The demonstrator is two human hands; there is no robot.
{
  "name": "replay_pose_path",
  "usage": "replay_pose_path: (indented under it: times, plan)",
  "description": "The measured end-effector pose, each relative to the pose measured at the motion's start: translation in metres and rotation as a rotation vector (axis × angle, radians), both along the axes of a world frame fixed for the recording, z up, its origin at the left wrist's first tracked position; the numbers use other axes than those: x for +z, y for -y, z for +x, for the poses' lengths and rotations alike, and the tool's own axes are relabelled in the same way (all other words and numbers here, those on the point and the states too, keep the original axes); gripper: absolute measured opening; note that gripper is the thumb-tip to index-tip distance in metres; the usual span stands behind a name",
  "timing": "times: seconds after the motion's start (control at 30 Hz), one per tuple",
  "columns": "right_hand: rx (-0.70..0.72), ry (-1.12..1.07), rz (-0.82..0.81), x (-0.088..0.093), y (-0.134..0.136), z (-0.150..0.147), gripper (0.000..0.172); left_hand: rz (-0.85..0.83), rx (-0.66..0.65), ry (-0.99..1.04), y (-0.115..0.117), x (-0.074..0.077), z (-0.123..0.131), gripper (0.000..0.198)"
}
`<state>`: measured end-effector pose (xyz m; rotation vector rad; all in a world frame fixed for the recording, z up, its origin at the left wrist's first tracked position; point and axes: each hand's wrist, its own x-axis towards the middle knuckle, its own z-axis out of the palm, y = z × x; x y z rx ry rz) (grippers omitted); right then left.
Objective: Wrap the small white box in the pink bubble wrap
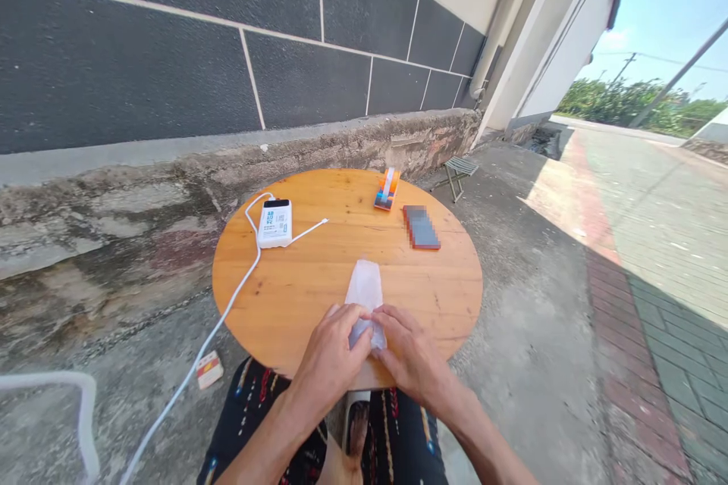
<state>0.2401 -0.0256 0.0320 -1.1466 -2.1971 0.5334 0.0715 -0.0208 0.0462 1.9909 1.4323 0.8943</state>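
A whitish, slightly see-through folded sheet (367,284) lies on the round wooden table (307,280) near its front edge. I cannot tell whether it is paper or thin plastic. My left hand (340,341) is closed on the sheet's left side, thumb and fingers pinching its near part. From the right, my right hand (406,345) also grips the near part with bent fingers, and the fingertips of both hands almost meet. The sheet's far end points away from me, flat and untouched.
A white power bank (276,223) with a white cable (227,307) stands on the table's left. An orange tape dispenser (387,189) and a red-edged phone-like slab (422,229) lie at the back right. Beyond are a folding stool (458,174) and a tiled wall (171,53). A small box (209,370) lies below.
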Motion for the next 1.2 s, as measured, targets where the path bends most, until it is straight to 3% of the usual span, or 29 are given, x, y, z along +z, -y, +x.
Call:
replay_pose_path:
  times: [0.3,0.53,0.77,0.87,1.03,1.2]
  plan:
    - [0.013,-0.043,-0.338,0.020,-0.032,0.006,0.034,-0.186,-0.120,0.123,-0.032,0.008,-0.012,0.025]
    - [0.162,-0.053,-0.530,0.024,-0.058,0.007,0.019,-0.210,-0.099,0.143,-0.053,-0.006,-0.013,0.038]
    - [0.153,0.127,-0.355,0.032,-0.067,0.006,0.021,-0.155,-0.114,0.143,-0.051,-0.006,-0.019,0.045]
    - [0.157,0.194,-0.328,0.037,-0.065,0.004,0.019,-0.125,-0.135,0.147,-0.038,-0.002,-0.024,0.032]
    - [0.092,0.269,-0.180,0.040,-0.043,0.001,0.017,-0.058,-0.144,0.108,-0.019,-0.005,-0.026,0.035]
    - [0.068,0.320,-0.098,0.041,-0.019,0.000,0.028,0.077,-0.183,0.093,-0.008,-0.011,-0.025,0.029]
